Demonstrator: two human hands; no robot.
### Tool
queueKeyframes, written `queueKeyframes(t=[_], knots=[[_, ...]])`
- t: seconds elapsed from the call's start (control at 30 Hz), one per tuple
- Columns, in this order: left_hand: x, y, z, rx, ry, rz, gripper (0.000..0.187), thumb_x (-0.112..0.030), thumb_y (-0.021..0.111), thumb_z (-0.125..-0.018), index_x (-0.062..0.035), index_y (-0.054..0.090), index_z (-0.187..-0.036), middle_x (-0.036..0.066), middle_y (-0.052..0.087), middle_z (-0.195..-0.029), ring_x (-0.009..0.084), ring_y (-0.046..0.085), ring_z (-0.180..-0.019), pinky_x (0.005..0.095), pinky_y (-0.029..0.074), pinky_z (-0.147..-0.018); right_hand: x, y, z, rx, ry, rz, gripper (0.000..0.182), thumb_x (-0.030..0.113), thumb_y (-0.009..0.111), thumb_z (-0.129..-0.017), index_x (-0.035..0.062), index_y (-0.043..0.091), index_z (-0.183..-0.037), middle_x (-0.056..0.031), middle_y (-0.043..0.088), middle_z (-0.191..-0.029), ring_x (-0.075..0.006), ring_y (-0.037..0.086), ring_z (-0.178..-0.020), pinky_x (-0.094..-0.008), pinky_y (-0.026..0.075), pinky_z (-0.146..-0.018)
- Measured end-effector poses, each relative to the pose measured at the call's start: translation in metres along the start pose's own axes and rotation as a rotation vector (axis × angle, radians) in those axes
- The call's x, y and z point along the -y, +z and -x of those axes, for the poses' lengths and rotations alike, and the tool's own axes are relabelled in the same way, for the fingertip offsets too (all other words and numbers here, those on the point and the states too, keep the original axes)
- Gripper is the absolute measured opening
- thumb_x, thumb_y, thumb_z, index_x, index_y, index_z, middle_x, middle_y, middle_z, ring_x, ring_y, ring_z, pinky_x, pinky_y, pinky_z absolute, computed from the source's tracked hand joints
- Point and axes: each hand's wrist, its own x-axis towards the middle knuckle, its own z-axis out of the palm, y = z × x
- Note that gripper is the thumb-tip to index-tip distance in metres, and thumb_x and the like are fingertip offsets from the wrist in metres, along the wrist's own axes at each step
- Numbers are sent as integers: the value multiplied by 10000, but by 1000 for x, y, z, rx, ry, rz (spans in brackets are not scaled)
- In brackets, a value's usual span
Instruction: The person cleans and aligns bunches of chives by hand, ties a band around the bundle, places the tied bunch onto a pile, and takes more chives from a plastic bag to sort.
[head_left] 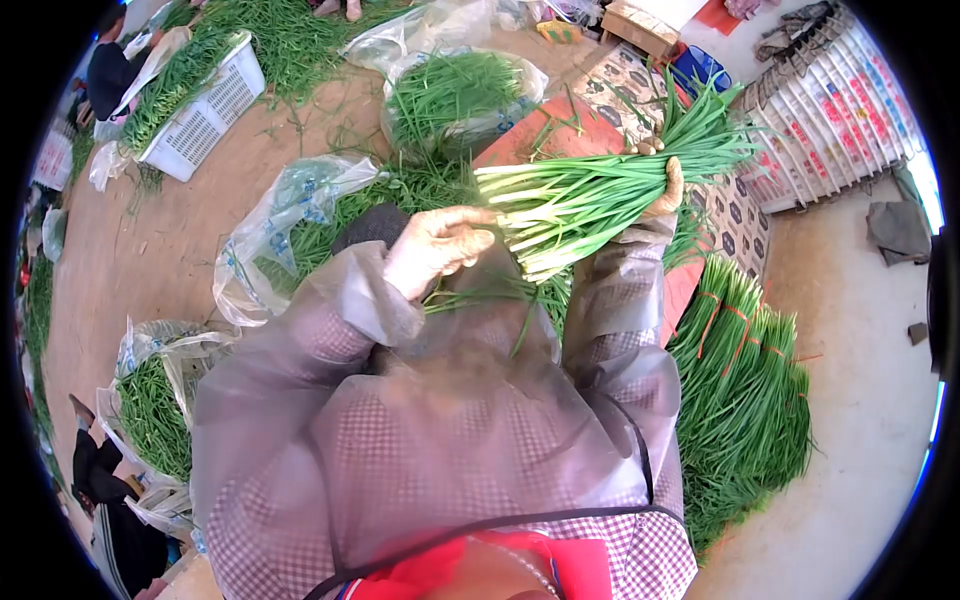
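Hands (pixel 668 190) at green stalks (pixel 590 200); red print (pixel 838 112) illegible

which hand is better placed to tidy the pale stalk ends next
Probably the left hand: it is right beside the pale stalk ends, while the right hand is busy gripping the bunch farther along.

Head-worn camera, wide-angle, facing down, forward: chest (pixel 420 440) closest, left hand (pixel 435 248), right hand (pixel 668 190) farther, floor (pixel 120 260) beyond.

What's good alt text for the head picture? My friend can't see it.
A right hand holds a bunch of green stalks, the left hand near their pale ends. Around lie bags of greens, tied bundles and a white basket.
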Motion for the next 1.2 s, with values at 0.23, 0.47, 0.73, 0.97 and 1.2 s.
queueKeyframes(t=[0.23, 0.47, 0.73, 0.97, 1.2], knots=[[12, 19, -16, -113, -78, 206, 229, -103, 672, -820, 10, 638, -1016, -32, 592, -736, 8, 380, -518, 172, 255, -445, -3, 19, 6, 47, 105, 48, 388, 240, 620, -808, 80, 459, -1123, -45, 516, -971, -233, 513, -963, -432, 444, -889], [4, -3, -16, -61, -72, -146, 131, -136, 655, -835, -9, 661, -867, -42, 545, -655, 18, 384, -528, 180, 278, -470, 5, 22, 7, -15, 76, 129, 363, 255, 659, -773, 100, 472, -1043, -47, 533, -934, -253, 518, -966, -455, 446, -881], [-29, 10, 4, 13, 474, -858, 248, -63, 611, -808, -89, 663, -1049, 32, 630, -816, 70, 507, -566, 212, 416, -552, 16, 28, 10, -77, 9, 251, 385, 247, 679, -769, 99, 455, -1046, -47, 523, -952, -240, 502, -999, -428, 400, -942], [0, 1, -20, 141, 763, -1097, 130, -100, 647, -804, -82, 681, -927, 53, 635, -729, 120, 590, -613, 229, 465, -589, 12, 34, 5, -44, 58, 217, 372, 248, 663, -769, 94, 470, -1048, -51, 535, -943, -228, 500, -970, -422, 403, -924], [10, -13, -3, 56, 37, -282, 183, -152, 674, -833, -54, 670, -987, -37, 603, -697, 20, 485, -601, 200, 411, -551, 18, 33, 5, -125, -54, 177, 336, 230, 679, -750, 83, 513, -1002, -56, 568, -889, -233, 552, -868, -421, 466, -843]])
